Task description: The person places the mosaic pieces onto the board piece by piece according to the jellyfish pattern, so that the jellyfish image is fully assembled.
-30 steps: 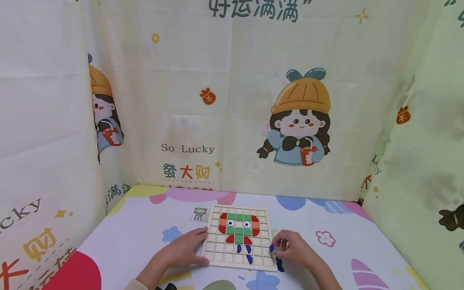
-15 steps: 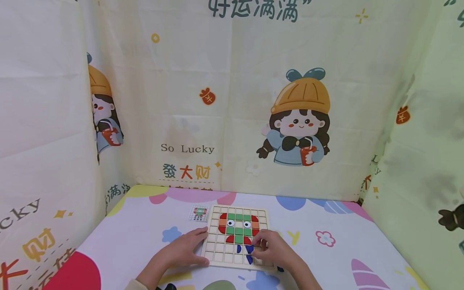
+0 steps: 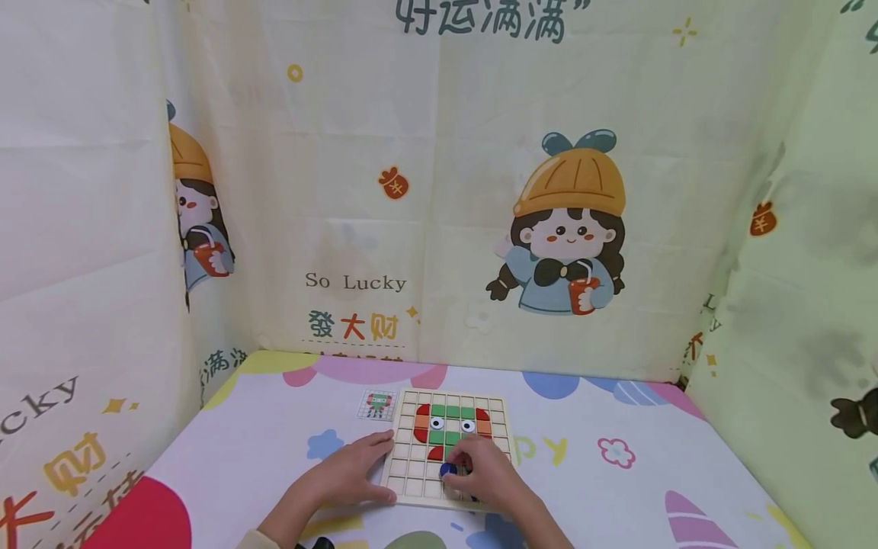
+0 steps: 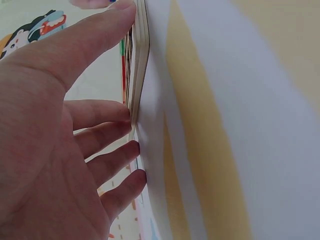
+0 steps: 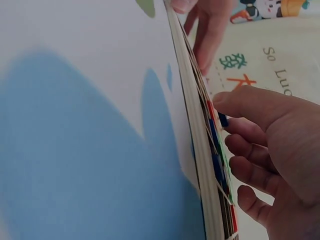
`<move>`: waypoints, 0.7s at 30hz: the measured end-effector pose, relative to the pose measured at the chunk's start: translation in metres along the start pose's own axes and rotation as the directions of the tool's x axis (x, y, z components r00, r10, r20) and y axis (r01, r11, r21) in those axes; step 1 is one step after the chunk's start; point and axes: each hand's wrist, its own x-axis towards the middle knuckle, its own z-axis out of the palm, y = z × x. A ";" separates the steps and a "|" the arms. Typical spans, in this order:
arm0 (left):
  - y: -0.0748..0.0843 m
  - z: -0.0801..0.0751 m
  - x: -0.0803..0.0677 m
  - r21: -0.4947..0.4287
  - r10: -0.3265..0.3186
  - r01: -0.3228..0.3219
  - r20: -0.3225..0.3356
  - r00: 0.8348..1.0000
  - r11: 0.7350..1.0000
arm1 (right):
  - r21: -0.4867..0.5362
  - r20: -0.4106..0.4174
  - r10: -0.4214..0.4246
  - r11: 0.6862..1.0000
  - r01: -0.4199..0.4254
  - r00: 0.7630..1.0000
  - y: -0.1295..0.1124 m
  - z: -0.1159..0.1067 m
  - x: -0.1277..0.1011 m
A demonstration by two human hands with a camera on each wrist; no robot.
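Note:
A wooden grid board (image 3: 406,471) lies on the table, with red, green and orange tiles and two eye tiles set in its upper rows. My right hand (image 3: 495,474) is over its lower half, pinching a small blue tile (image 3: 447,470) between thumb and fingers; the tile (image 5: 223,119) also shows in the right wrist view, just off the grid. Other blue tiles there are mostly covered by this hand. At the board's left edge, my left hand (image 3: 351,470) rests with fingers spread; thumb and fingertips touch the rim (image 4: 142,55).
A small printed card (image 3: 376,405) showing a coloured grid figure lies beside the board's upper left corner. The patterned tablecloth (image 3: 583,435) runs back to printed curtains (image 3: 446,252) around the table. A black object (image 3: 322,543) peeks in at the bottom edge.
My right hand has carried a blue tile from beside the board's right edge leftward over the lower middle of the grid. My left hand has stayed at the left edge.

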 end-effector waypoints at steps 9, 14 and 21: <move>0.001 0.000 0.000 -0.013 -0.017 0.017 0.012 1.000 1.000 | -0.056 -0.039 0.047 0.997 -0.050 0.998 -0.009 0.011 0.005; 0.001 -0.001 -0.001 -0.022 -0.022 0.022 0.013 1.000 1.000 | -0.075 -0.036 0.050 0.996 -0.052 0.998 -0.014 0.012 0.006; 0.001 -0.002 -0.001 -0.017 -0.017 0.018 0.012 1.000 1.000 | -0.093 -0.026 0.058 0.994 -0.060 0.998 -0.017 0.014 0.008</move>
